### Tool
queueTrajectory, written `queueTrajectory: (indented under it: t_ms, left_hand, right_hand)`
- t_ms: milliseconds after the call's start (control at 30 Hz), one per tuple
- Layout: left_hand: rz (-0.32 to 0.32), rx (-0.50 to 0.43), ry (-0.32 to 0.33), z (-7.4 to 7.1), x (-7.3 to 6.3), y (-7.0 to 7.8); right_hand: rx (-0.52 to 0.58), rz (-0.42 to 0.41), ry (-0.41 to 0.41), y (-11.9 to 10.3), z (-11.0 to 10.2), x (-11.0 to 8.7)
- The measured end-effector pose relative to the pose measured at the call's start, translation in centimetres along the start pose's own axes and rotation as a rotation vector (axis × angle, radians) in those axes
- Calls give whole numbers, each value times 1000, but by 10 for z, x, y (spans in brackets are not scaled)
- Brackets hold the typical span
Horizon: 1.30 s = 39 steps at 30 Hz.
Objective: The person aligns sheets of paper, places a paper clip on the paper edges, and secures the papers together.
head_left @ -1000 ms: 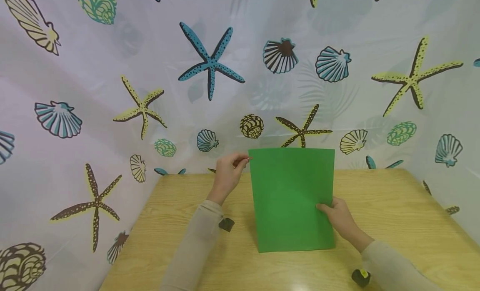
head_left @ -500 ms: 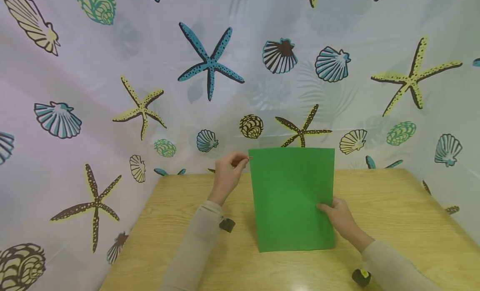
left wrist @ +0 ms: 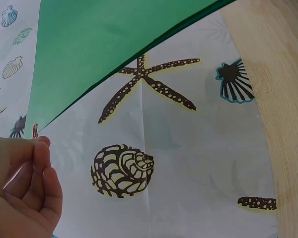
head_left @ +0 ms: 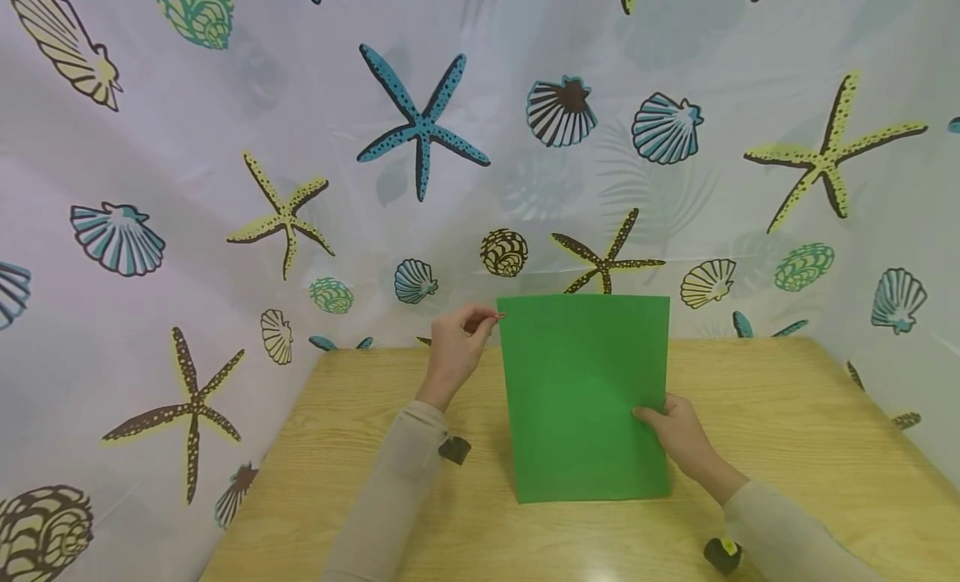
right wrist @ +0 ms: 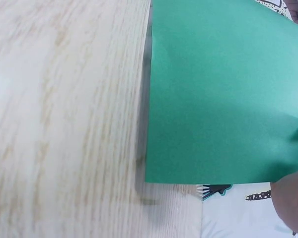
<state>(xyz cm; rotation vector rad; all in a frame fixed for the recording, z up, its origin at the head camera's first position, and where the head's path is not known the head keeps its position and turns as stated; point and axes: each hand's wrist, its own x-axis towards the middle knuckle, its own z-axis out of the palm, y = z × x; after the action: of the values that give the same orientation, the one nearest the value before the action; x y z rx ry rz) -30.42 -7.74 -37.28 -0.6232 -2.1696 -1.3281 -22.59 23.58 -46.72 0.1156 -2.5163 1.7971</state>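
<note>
A green sheet of paper [head_left: 581,382] stands nearly upright above the wooden table, facing me. At its upper left edge my left hand [head_left: 454,348] pinches a small red paper clip [left wrist: 35,131] between thumb and fingertips; the clip's end overlaps the paper's edge near the corner. My right hand [head_left: 682,436] grips the sheet's right edge below mid-height, its thumb in front and the other fingers hidden behind. In the right wrist view, only part of that hand [right wrist: 293,201] shows, beside the green paper [right wrist: 223,94].
The light wooden table [head_left: 330,457] spreads around the paper. Behind and at both sides hangs a white curtain [head_left: 450,223] printed with starfish and shells. A dark wrist-camera piece sits at each sleeve, the left one [head_left: 454,449] and the right one [head_left: 722,555].
</note>
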Motion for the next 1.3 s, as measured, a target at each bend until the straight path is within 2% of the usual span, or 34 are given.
queueTrajectory:
  t_ms: [700, 800, 967, 1033, 1167, 1300]
  left_hand:
    - [15, -4, 3, 1, -1, 0]
    - [-32, -59, 10, 3, -1, -1]
    - [-194, -214, 41, 7, -3, -3]
    - [-239, -264, 54, 8, -3, -3]
    - [-281, -334, 67, 10, -4, -3]
    - [-290, -356, 84, 13, -5, -3]
  right_hand:
    - [24, -7, -18, 0, 1, 0]
    - [21, -9, -17, 1, 1, 0]
    - [24, -19, -21, -1, 0, 0]
    - [27, -23, -22, -2, 0, 0]
    - [31, -22, -18, -2, 0, 0]
    - [32, -17, -15, -1, 0, 1]
